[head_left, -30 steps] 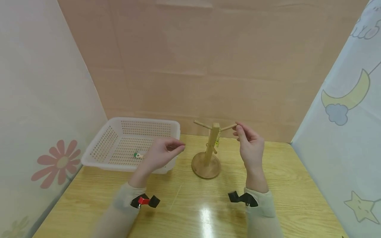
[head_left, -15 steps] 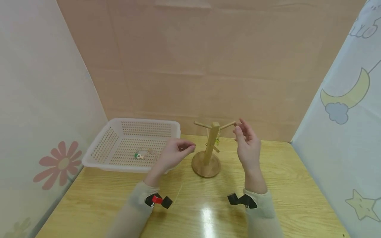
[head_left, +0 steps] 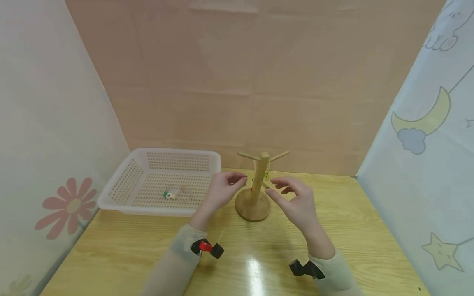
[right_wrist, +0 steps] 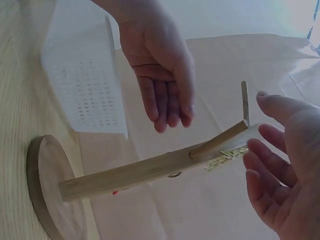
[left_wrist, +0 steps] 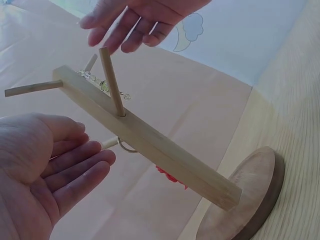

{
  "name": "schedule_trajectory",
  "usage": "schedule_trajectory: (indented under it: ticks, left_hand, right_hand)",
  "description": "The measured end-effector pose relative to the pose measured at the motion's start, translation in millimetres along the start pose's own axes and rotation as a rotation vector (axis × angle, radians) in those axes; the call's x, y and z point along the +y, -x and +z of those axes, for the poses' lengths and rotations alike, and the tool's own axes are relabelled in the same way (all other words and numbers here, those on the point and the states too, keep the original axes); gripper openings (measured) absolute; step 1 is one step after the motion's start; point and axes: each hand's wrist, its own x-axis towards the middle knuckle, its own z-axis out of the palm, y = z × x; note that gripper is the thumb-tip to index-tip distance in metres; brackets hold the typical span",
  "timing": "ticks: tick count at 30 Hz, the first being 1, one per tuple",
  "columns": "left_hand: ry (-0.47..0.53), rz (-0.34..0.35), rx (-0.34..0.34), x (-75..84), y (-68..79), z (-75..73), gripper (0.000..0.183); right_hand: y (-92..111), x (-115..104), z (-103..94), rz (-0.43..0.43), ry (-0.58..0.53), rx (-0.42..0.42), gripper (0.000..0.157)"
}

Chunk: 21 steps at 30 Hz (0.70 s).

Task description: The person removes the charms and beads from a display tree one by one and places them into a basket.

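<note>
A wooden peg stand rises from a round base, its pegs pointing several ways. My left hand is at its left side, fingers loosely bent and holding nothing. In the left wrist view those fingers lie near a rear peg; contact cannot be told. My right hand is to the right of the post, close to the front peg, with fingers relaxed and apart. A yellow-green beaded strand hangs from an upper peg. Behind the post show part of a thin ring and something red.
A white perforated basket stands left of the stand. Inside it lie a small green-and-cream piece and faint clear strands. A brown sheet covers the back, and printed cloths flank the wooden table.
My right hand has come down and left from the upper right peg's tip to beside the front peg. My left hand has shifted right, from over the basket's edge to the stand.
</note>
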Motion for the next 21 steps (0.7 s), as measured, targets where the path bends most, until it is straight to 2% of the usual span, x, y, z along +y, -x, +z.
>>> schedule_trajectory:
  ticks: [6,12,21]
  left_hand:
    - [0.03,-0.027,-0.004,0.9,-1.0,2.6,0.018]
    - [0.035,-0.039,0.003,-0.2,-0.7,5.2,0.017]
    - [0.032,-0.032,0.002,-3.2,-1.2,9.7,0.02]
  right_hand:
    - [1.3,1.5,5.4,-0.03,0.008,-0.045,0.023]
    - [1.3,5.3,8.7,-0.039,0.02,-0.019,0.016]
    - [-0.4,5.4,6.0,-0.107,0.078,0.031,0.019]
